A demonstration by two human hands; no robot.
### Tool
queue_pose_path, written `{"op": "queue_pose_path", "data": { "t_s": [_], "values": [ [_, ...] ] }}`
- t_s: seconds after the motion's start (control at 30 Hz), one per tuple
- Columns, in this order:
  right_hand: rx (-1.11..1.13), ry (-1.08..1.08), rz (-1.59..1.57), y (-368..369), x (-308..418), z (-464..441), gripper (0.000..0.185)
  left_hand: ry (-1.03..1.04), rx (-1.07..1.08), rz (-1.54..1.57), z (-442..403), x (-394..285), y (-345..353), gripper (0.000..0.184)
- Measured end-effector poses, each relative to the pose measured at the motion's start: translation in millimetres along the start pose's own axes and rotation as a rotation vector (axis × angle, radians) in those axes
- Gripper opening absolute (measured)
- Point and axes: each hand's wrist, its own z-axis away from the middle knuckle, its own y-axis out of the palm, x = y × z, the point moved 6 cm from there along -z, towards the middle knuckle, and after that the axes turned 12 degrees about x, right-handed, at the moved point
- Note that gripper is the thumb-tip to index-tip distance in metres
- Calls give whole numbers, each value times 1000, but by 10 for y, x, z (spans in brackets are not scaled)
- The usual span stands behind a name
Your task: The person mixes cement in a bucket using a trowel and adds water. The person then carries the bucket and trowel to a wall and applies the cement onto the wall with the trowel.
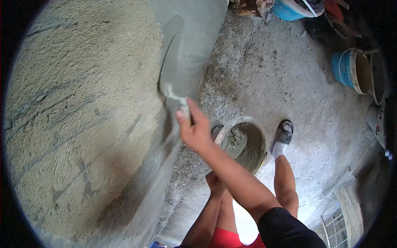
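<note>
My right hand [194, 128] is closed around the handle of a long pointed trowel [171, 62]. The blade lies flat against the smooth grey wet mortar on the wall [198, 33], beside a rough, sandy mortar surface [91, 82]. Below my right forearm, my left hand [215, 184] is near the lower left side of a round bucket [259, 128]. The forearm partly hides it, and its fingers cannot be made out. Wet grey mortar [250, 151] is inside the bucket, which stands between my feet.
Stained concrete floor [256, 78] runs alongside the wall. A blue bucket [345, 70] lies or leans at the right, and another blue bucket [287, 10] is at the top. My foot in a dark sandal [284, 132] is right of the mortar bucket. A metal rack [335, 229] is at lower right.
</note>
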Motion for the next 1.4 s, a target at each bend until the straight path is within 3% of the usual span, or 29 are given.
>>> {"op": "queue_pose_path", "data": {
  "t_s": [0.07, 0.2, 0.23, 0.27, 0.37, 0.4, 0.47, 0.5, 0.57, 0.6, 0.7, 0.83, 0.87, 0.9, 0.93, 1.03, 1.07, 1.13, 1.17, 1.23, 1.27, 1.33, 1.37, 1.4],
  "values": [
    [43, 58, -59, 254, 36, 337, 45, -92, -37, 59, 97, -228, 37, 9],
    [186, 11, -45, 279, 100, 1207, 46, -243, -97, 181, 60, -812, 200, 37],
    [183, 7, -45, 179, 102, 1165, 46, -349, -111, 425, 119, -451, 218, 32],
    [164, 87, -79, 59, 75, 1099, 46, -353, -113, 420, 98, -314, 155, 32],
    [123, 336, -143, -306, 3, 353, 46, 59, 84, 20, -4, -363, 52, 8],
    [92, 304, -161, -383, 61, -12, 46, -20, -29, -171, 19, -314, 9, 20],
    [60, 268, -181, -273, 91, -246, 45, -64, -34, -112, 53, -476, 49, 24],
    [20, 131, -112, -109, 167, -247, 45, -62, -34, -111, 3, -603, 105, 24],
    [39, -62, -43, 45, 346, -27, 46, -487, -340, 1252, 54, -402, 311, 31],
    [95, -127, -43, 111, 453, 187, 46, -486, -338, 1252, 47, -398, 312, 31],
    [130, -238, -91, 93, 532, 619, 47, -315, -148, 690, -35, -486, 181, 19],
    [113, 137, -152, -221, 389, 237, 39, -74, 88, -51, 14, -512, 69, 14],
    [43, 90, -120, -288, 388, -83, 38, -11, 146, -236, 45, -481, 59, 16],
    [-24, 40, -88, -301, 400, -289, 37, -144, 131, -298, 62, -151, -5, 13],
    [-24, 42, -90, -203, 438, -279, 37, -145, 130, -300, 48, -108, 150, 13],
    [104, -115, -50, 136, 638, 14, 42, 15, -762, -404, 92, -299, 440, 26],
    [126, -174, -27, 224, 651, 349, 43, 23, -767, -395, 109, -449, 278, 26],
    [245, -119, -100, 270, 529, 958, 46, -314, 77, 246, 133, -450, 141, 31],
    [241, -124, -99, 152, 474, 991, 46, -309, 81, 244, 171, -195, 125, 31],
    [281, -7, -72, -17, 338, 1074, 46, -423, -31, 358, 224, 518, 18, 13],
    [151, -36, -2, -156, 381, 828, 45, -424, -32, 351, 171, 405, 24, 13],
    [23, 0, 19, -417, 354, 28, 42, 77, -6, -74, -32, -260, 55, 30],
    [27, 56, -26, -502, 338, -302, 40, -46, -55, -108, 2, -775, 129, 38],
    [26, 58, -31, -453, 361, -384, 40, -48, -57, -113, 7, -501, 54, 38]
  ]
}}
